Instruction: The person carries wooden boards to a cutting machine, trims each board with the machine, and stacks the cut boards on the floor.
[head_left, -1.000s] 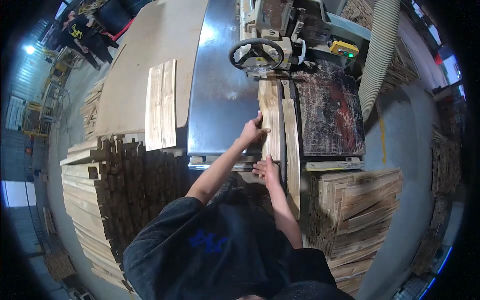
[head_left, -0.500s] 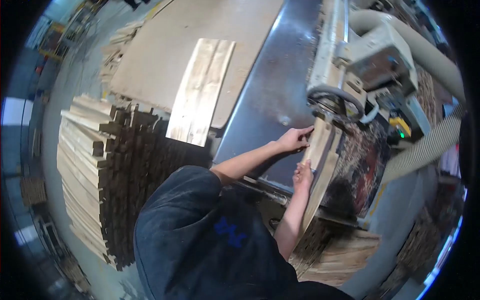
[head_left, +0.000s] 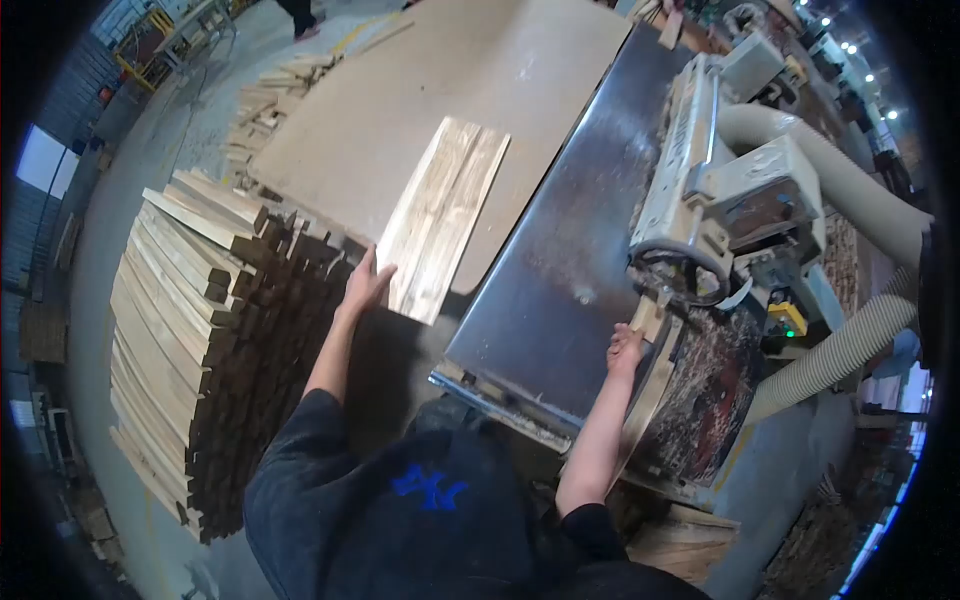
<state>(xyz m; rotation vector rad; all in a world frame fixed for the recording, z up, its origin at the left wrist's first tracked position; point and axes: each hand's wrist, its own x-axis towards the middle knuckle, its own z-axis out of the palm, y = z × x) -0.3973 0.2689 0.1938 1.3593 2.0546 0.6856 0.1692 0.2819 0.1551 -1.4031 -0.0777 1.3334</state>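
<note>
My left hand is at the near left edge of a pale wide plank, thumb and fingers apart; whether it touches the wood I cannot tell for sure. That plank lies on a tan sheet-topped table. My right hand is closed on the near end of a wooden board. The board's far end goes in under the machine head, beside the metal guide. What the machine does to it there is hidden.
A tall stack of boards stands at the left. The shiny metal machine table lies between my arms. Ribbed hoses and wood shavings are at the right. More boards lie low at the right front.
My left hand has left the board at the machine and swung left to the wide plank. The board has gone further in under the machine head, my right hand following it.
</note>
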